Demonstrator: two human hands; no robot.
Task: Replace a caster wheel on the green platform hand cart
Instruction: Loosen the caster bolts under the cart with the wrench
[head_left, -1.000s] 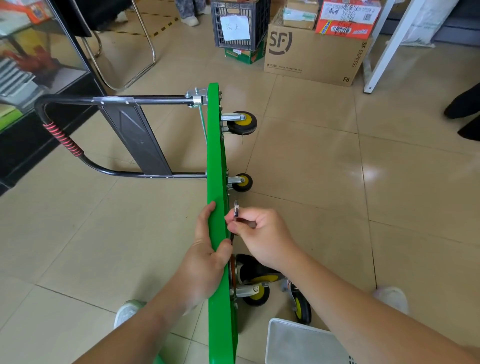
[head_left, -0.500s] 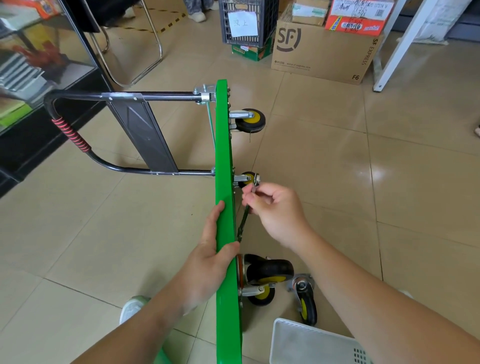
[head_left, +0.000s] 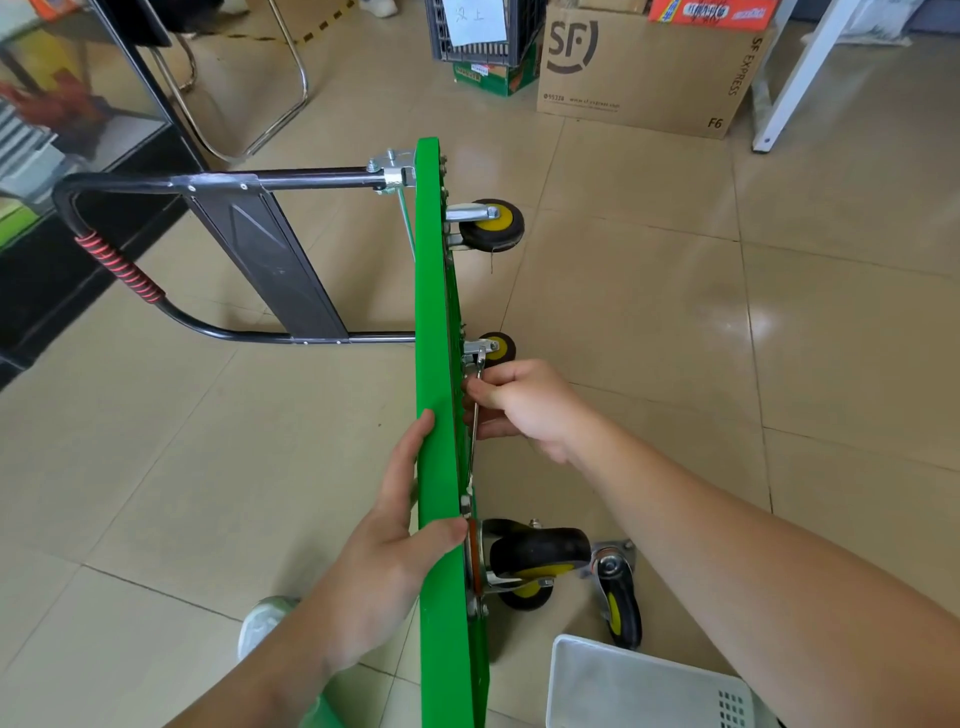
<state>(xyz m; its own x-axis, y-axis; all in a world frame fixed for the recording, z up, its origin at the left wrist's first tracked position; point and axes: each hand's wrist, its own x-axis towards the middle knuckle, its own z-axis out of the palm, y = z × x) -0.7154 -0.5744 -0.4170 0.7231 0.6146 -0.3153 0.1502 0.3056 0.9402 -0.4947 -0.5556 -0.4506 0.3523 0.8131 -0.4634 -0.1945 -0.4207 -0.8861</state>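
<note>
Head view: the right hand (head_left: 524, 410), fingers curled round a wrench (head_left: 474, 441), has moved up the green cart (head_left: 434, 312), tipped on edge on the floor (head_left: 675, 364), to its small caster (head_left: 496, 347), so unbolting likely begins. Left hand (head_left: 395, 561) still grips the deck edge. White basket (head_left: 639, 686): contents hidden.

Place: small shop or stockroom.
Signs: SF Express carton (head_left: 644, 67) on tiled floor (head_left: 675, 322); plastic crate (head_left: 478, 31) just left of it; glass display case (head_left: 78, 93) far left.
</note>
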